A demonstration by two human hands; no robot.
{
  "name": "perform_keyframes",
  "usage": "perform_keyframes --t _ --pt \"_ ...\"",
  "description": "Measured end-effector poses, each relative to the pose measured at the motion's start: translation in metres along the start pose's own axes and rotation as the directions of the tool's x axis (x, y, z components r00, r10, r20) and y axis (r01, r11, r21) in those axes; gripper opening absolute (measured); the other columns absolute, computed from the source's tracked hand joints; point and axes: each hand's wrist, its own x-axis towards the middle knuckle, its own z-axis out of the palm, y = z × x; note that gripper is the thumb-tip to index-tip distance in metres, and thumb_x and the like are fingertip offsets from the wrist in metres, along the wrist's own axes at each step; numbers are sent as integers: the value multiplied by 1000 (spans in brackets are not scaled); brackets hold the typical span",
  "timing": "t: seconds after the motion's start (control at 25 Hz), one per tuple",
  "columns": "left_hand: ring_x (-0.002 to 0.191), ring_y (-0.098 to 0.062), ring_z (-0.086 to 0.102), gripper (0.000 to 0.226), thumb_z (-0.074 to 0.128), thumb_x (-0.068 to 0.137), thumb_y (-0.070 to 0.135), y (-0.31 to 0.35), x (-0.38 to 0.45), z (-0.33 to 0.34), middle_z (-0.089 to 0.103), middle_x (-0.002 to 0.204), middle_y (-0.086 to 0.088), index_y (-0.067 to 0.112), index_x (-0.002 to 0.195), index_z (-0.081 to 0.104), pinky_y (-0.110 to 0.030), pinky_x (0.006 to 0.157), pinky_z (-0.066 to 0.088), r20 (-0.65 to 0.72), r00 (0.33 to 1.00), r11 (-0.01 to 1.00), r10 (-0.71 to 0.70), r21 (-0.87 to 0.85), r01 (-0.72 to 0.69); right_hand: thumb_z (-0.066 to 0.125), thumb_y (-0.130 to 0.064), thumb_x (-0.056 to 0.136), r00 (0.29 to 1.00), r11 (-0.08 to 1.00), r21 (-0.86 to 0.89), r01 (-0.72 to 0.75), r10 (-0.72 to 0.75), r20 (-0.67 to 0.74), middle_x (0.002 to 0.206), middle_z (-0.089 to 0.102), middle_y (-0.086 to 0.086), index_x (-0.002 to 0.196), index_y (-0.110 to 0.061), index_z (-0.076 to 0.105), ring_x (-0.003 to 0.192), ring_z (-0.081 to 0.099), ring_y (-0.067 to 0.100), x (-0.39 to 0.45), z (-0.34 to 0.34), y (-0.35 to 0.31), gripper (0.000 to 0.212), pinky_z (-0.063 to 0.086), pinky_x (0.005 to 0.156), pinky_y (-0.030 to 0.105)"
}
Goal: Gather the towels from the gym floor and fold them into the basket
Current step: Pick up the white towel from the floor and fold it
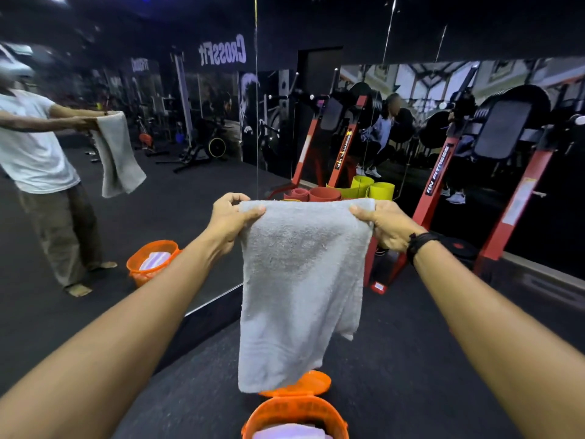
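Observation:
A grey towel [300, 280] hangs folded lengthwise in front of me at arm's length. My left hand [229, 220] pinches its upper left corner and my right hand [386, 226] pinches its upper right corner, stretching the top edge flat. Directly below, at the bottom edge of the view, stands an orange basket [272, 413] with its lid [304, 384] hinged open behind it. A pale folded towel [291, 432] lies inside the basket. The hanging towel's lower edge partly hides the lid.
A wall mirror [126, 201] on the left reflects me, the towel and the basket. Red machine frames [512, 210] stand against the right wall. Rolled red and yellow mats [342, 191] sit at the corner ahead. Dark carpet [411, 359] covers the floor.

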Motion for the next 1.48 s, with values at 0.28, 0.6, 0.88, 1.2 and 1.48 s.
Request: perform_keyframes --t 0.28,0.6,0.88,1.2,1.48 --pt "73 -19 63 39 74 76 -4 -1 2 -16 65 91 -10 13 102 51 -26 56 52 72 997 999 -40 38 38 77 -17 68 994 989 -148 5 11 109 100 71 7 108 -7 66 93 66 20 -15 0 -2 43 58 77 29" --pt "74 -16 65 36 78 71 -3 5 3 -22 69 85 -6 14 95 56 -24 61 52 87 996 995 27 94 -36 73 -16 72 999 994 -111 19 -14 44 107 70 12 118 1 61 94 67 22 -9 3 0 51 56 84 35" --pt "89 -16 64 45 92 56 19 0 9 -30 70 97 -3 21 94 69 -34 80 56 137 980 875 141 446 -188 64 3 84 999 998 -55 31 -33 -20 98 69 12 116 7 58 78 69 14 -10 5 5 33 58 75 28" --pt "73 -14 61 37 93 53 23 2 15 -36 71 83 -5 18 82 72 -36 70 53 290 951 762 102 592 -262 81 7 57 993 983 -141 117 -120 -9 86 72 14 112 -9 49 75 70 20 -20 2 2 65 59 65 27" --pt "78 -15 63 7 76 78 13 -9 17 -25 70 83 -5 13 83 71 -30 70 49 277 942 734 190 597 -324 79 -19 77 916 554 -796 243 -402 -1 76 67 -3 77 -17 70 71 58 6 -14 -8 5 10 46 68 25"
